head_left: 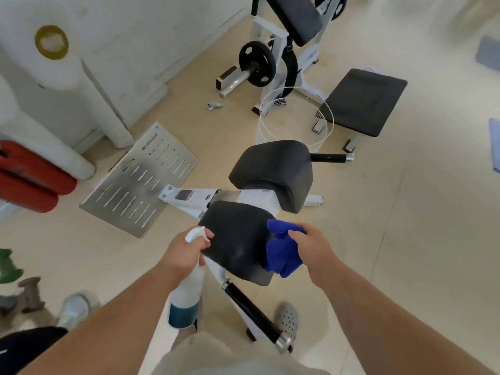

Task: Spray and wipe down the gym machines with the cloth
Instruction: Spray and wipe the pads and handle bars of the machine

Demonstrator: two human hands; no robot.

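Forearms reach forward; left hand (186, 253) grips spray bottle (186, 296); right hand (315, 253) clutches cloth (281, 257)

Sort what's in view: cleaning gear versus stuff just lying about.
Job: spray bottle, blue cloth, near black pad, far black pad.
Lying about: green dumbbell, brown dumbbell, wire basket.

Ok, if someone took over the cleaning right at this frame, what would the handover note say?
Left hand: grips the spray bottle by the near pad's left edge.
Right hand: holds the blue cloth, bunched against that pad's right edge.
Done: cannot tell; no clear wet marks show.
Left: wipe the near pad, then the far pad, the handles and the bench machine behind.
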